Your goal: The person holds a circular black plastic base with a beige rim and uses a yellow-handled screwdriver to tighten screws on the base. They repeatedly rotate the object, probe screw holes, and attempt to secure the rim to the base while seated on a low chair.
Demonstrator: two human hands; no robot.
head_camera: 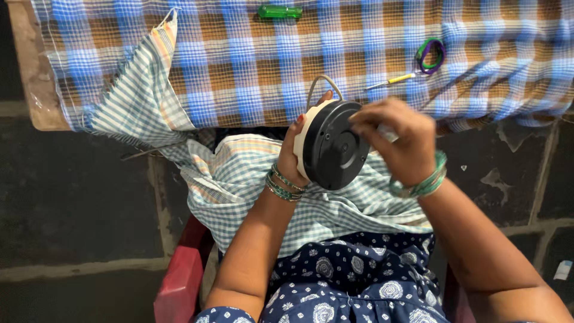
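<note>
Over the lap, in front of a table draped in blue and brown checked cloth [359,48], both hands are up on one round appliance [332,146]. It is a disc-shaped thing with a cream rim and a black flat face, tipped on edge so the black face looks toward the camera. The left hand [293,152] grips it from behind, fingers wrapped around the cream rim, fingertips showing over the top; that hand is closed on it, firmly. The right hand [397,137] curls in at the upper right edge of the black face, fingers bunched tight and touching the rim; whether something small is pinched in them, I cannot tell. A grey cord [323,84] loops up from the top of the appliance. Green bangles sit on both wrists.

Under the hands lies a light blue and white striped garment [239,179], spilling from the table edge down onto the lap. On the checked cloth, well apart from the hands, rest a green lighter [280,11], a yellow-handled screwdriver [391,80] and, just beside its handle, a green and purple ring of bands [430,55]. A red chair [179,281] edge shows at lower left.
</note>
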